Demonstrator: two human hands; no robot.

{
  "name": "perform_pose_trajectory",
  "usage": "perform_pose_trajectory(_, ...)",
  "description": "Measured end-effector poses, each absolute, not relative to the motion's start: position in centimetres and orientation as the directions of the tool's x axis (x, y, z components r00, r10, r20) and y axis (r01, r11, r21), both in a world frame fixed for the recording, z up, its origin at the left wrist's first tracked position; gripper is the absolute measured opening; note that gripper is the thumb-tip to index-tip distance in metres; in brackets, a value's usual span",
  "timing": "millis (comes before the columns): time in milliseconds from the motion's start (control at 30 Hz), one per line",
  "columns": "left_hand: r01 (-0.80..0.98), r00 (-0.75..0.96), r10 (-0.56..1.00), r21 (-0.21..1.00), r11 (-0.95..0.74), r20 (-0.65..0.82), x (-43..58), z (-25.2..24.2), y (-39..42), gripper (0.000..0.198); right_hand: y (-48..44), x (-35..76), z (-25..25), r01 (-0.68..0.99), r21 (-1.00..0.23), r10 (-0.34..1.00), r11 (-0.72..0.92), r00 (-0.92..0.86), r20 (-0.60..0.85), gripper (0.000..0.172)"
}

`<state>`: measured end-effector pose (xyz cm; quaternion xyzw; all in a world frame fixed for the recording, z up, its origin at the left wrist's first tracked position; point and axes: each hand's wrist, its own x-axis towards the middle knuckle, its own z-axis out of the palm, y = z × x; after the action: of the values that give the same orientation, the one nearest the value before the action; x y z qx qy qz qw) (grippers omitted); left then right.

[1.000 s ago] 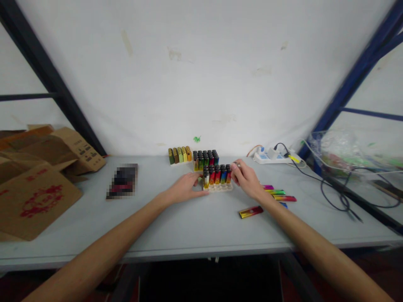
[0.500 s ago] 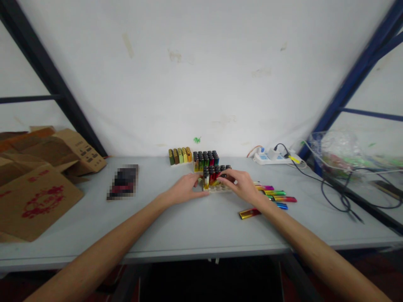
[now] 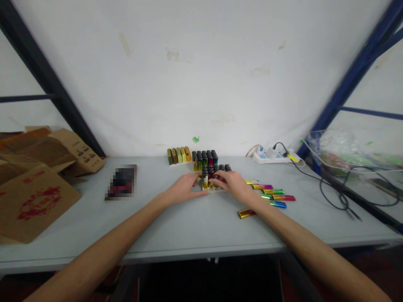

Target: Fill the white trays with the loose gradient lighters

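Note:
My left hand point(image 3: 182, 189) grips the left end of a pale tray point(image 3: 211, 191), its thumb along the front edge. Upright lighters point(image 3: 205, 179) with dark tops fill the tray's back rows and its left front corner. My right hand point(image 3: 236, 185) is over the tray's front row, thumb and fingers pinching a lighter point(image 3: 215, 176) by its dark top. The hand hides most of that lighter and the right side of the tray. Several shiny coloured lighters point(image 3: 278, 191) lie loose to the right, and a yellow and red lighter point(image 3: 246, 213) lies nearer me.
Behind stand a second block of dark-topped lighters point(image 3: 205, 159) and a block of gold-topped lighters point(image 3: 179, 155). Cardboard boxes point(image 3: 40, 188) and a blurred dark item point(image 3: 121, 182) occupy the left. A power strip point(image 3: 267, 157) and black cable point(image 3: 341, 201) are at right.
My right hand has moved slightly left and lower over the tray with the pinched lighter. My left hand stays on the tray. The view has shifted slightly.

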<state>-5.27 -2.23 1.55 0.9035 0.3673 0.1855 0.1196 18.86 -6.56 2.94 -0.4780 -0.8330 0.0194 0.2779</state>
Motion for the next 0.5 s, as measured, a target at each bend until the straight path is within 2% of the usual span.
perform_pose_trajectory(133, 0.614, 0.664, 0.707, 0.363, -0.701, 0.243, -5.2, 1.8, -2.4, 0.058, -6.2, 18.5, 2.4, 0.866, -0.257, 0.843, 0.429, -0.281, 0.459, 0.046)
perform_pose_trajectory(333, 0.614, 0.666, 0.708, 0.365, -0.7, 0.236, -5.2, 1.8, -2.3, 0.059, -6.7, 20.2, 4.5, 0.838, -0.274, 0.824, 0.472, -0.309, 0.476, 0.054)
perform_pose_trajectory(433, 0.623, 0.667, 0.711, 0.355, -0.697, 0.224, -5.3, 1.8, -2.3, 0.059, -7.2, 23.3, 7.0, 0.805, -0.305, 0.839, 0.508, -0.382, 0.388, 0.054)
perform_pose_trajectory(500, 0.625, 0.67, 0.71, 0.351, -0.697, 0.217, -5.4, 1.8, -2.3, 0.06, -7.9, 26.0, 8.0, 0.793, -0.38, 0.872, 0.477, -0.372, 0.318, 0.046)
